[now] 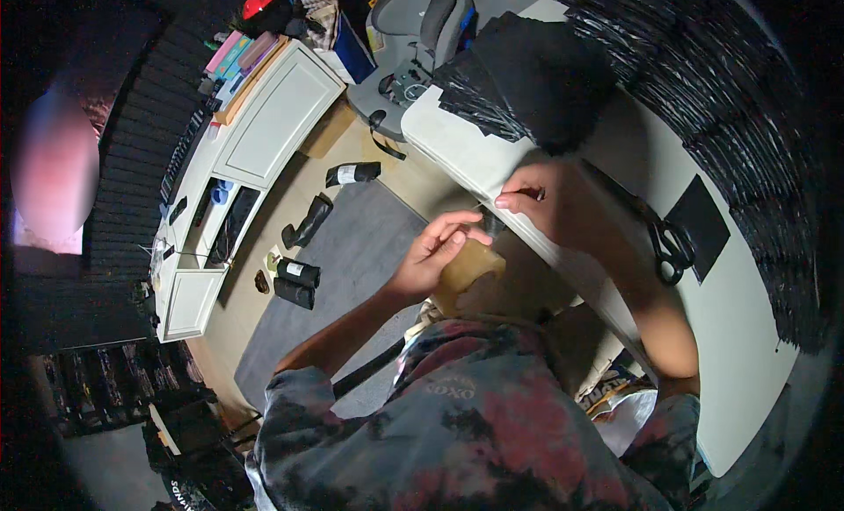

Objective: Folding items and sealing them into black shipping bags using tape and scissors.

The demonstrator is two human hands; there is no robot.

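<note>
1. Head view, middle: the left hand [432, 258], off the table's left edge, has a loosely curled grip; I cannot tell whether it holds something thin.
2. The right hand [538, 203], above that edge of the white table [743, 370], has thumb and finger nearly together; their contents are unclear.
3. The black pile [536, 76] lies just beyond, at the edge; a knock could tip it floorward.
4. The scissors [670, 251] lie near the right forearm, which could brush the blades if swept right.
</note>
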